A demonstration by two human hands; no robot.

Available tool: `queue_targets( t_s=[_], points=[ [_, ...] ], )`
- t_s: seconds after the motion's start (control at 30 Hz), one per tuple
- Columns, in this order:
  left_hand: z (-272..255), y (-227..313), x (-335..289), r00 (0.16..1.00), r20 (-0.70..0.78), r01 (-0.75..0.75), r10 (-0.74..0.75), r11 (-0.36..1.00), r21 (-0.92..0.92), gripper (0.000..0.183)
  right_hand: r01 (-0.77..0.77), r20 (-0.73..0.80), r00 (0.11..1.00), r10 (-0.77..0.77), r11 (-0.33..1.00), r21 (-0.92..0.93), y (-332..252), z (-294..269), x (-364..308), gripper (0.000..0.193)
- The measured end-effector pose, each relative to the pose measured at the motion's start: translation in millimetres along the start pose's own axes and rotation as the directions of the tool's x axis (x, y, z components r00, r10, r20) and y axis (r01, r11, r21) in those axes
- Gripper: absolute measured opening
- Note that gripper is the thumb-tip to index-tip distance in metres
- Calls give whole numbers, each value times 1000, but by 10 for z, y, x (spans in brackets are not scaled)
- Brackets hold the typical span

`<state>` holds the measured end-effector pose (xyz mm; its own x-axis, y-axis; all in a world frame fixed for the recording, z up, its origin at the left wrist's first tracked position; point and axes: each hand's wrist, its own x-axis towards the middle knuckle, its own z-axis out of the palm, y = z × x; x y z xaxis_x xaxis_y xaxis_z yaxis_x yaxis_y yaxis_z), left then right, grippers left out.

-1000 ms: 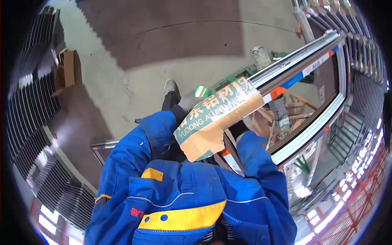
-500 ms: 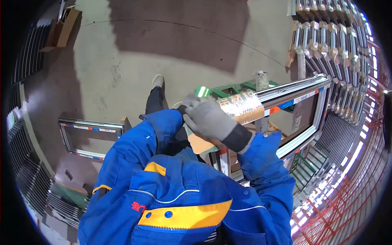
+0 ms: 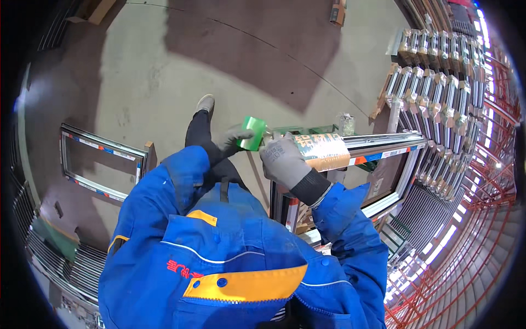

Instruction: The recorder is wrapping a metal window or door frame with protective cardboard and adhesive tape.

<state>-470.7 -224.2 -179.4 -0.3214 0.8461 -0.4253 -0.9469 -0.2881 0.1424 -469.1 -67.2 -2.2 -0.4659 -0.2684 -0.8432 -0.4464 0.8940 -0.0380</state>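
My left hand (image 3: 233,141), in a dark-stained grey glove, grips a roll of green tape (image 3: 252,133). Just right of it, my right hand (image 3: 285,160) is gloved in grey, with its fingers curled over the end of a printed brown cardboard wrap (image 3: 327,159). This cardboard covers the near left corner of a metal window frame (image 3: 386,140), which bears red, white and blue stickers along its bar. Shiny clear tape seems to lie over the cardboard. The tips of my right fingers are partly hidden beside the tape roll.
Beneath the window frame shows a green stand (image 3: 315,130). Another framed window (image 3: 101,159) is at the left. Stacked profiles with cardboard-wrapped ends (image 3: 438,93) fill the right, near red metal racking (image 3: 493,186). My shoe (image 3: 205,102) rests on the floor ahead.
My hands, together at the frame's corner before, are now apart. The left has drawn leftward with the green tape roll; the loose cardboard flap below the right hand no longer shows. The view has shifted.
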Motion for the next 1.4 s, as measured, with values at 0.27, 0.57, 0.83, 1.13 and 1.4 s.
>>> queue_targets(
  t_s=[0.27, 0.57, 0.83, 1.13, 1.4],
  points=[
    [488, 60, -408, 994, 84, -97, 76, 955, 280, 63, 212, -785, 606, 129, 925, 315, -61, 284, -445, 63],
    [777, 24, -609, 993, -25, -90, 119, 859, 505, 71, 260, -798, 584, 149, 897, 358, -97, 362, -661, 87],
    [960, 55, -631, 982, 90, -190, 167, 831, 522, 74, 311, -831, 494, 256, 841, 444, -231, 458, -529, 92],
    [1114, -68, -545, 993, -63, -17, 99, 657, 753, 48, 434, -874, 193, 447, 760, 484, 4, 853, -1510, 91],
    [1384, -389, -319, 990, -2, -121, 140, 856, 503, 76, 83, -773, 288, 565, 789, 608, 388, 2245, -1568, 89]
  ],
)
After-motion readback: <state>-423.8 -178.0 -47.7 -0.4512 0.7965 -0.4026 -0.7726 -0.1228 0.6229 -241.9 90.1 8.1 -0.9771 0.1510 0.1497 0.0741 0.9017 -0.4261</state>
